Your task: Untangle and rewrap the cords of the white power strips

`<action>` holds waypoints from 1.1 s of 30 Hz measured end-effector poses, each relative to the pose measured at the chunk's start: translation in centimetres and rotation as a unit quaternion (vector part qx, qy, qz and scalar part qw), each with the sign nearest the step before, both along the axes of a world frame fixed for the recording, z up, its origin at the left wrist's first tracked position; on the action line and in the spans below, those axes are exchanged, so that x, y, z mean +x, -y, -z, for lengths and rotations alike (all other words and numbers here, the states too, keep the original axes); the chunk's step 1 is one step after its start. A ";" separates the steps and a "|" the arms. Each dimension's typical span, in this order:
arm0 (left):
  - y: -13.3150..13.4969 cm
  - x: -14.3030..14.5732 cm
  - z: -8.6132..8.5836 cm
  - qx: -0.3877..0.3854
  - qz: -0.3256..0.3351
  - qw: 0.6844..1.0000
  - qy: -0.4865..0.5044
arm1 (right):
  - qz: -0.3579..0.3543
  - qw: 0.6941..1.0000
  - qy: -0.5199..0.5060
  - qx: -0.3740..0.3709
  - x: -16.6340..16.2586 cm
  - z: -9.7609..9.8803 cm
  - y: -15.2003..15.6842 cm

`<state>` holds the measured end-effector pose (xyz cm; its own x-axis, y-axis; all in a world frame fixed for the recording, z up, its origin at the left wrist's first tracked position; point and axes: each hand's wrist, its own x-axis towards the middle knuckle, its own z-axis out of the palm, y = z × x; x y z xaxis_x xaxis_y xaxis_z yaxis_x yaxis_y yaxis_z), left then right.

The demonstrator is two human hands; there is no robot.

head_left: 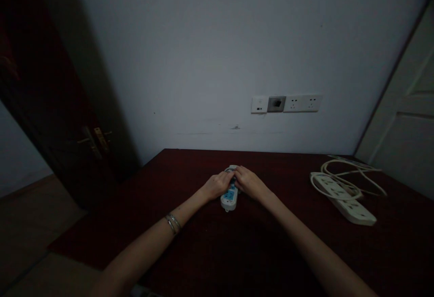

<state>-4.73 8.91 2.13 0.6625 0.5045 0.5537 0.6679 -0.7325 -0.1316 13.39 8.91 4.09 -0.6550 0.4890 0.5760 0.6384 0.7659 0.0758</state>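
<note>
A small white power strip [228,203] with blue socket faces lies on the dark red table, its near end pointing toward me. My left hand [219,185] is closed at its left side, and two bracelets circle that wrist. From the right, my right hand [249,182] is closed on the same strip, with its fingertips meeting those of the left over the upper part. A bit of pale cord [231,168] shows just beyond the fingers. Whatever lies directly under the fingertips is hidden.
To the right, a larger white power strip [351,204] lies with its loosely looped cable [368,170] on the table [190,261]. Wall sockets [301,103] are set above the table's back edge. A dark door [57,120] stands at the left, a pale door [403,139] at the right.
</note>
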 end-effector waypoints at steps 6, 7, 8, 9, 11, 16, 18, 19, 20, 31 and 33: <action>0.3 0.2 0.1 -0.046 0.027 0.995 0.079 | -0.009 1.000 0.016 -0.015 0.8 -1.0 0.0; 0.5 0.2 0.2 -0.061 0.029 0.992 0.102 | -0.009 1.000 0.006 -0.022 1.0 -1.1 0.0; 0.7 0.2 0.2 -0.077 0.031 0.989 0.122 | -0.010 0.999 -0.003 -0.030 1.1 -1.2 0.1; 0.9 0.2 0.2 -0.093 0.033 0.986 0.137 | -0.011 0.999 -0.009 -0.039 1.2 -1.3 0.1; 1.1 0.2 0.2 -0.119 0.033 0.980 0.154 | -0.020 0.998 -0.011 -0.063 1.4 -1.6 0.1; 0.9 0.3 -0.1 -0.184 0.019 0.967 0.178 | -0.034 0.988 -0.053 -0.142 1.6 -2.3 -0.3; 0.8 0.4 -0.1 -0.207 0.014 0.956 0.207 | -0.046 0.982 -0.079 -0.168 1.7 -2.3 -0.5; 0.7 0.4 -0.1 -0.218 0.017 0.949 0.226 | -0.054 0.978 -0.091 -0.179 1.7 -2.3 -0.5; 0.7 0.3 0.0 -0.229 0.022 0.941 0.247 | -0.062 0.975 -0.102 -0.189 1.8 -2.2 -0.6; -0.4 0.5 1.7 -0.344 0.066 0.823 0.448 | -0.106 0.942 -0.184 -0.259 2.5 -1.4 -0.9; -0.3 0.6 1.7 -0.337 0.048 0.824 0.453 | -0.104 0.942 -0.186 -0.259 2.4 -1.4 -0.9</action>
<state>-4.09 9.25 0.40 0.1854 0.8693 0.4581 0.2031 -0.4900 0.8477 15.77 9.79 5.46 -0.5680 0.6504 0.5043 0.3786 0.7505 -0.5416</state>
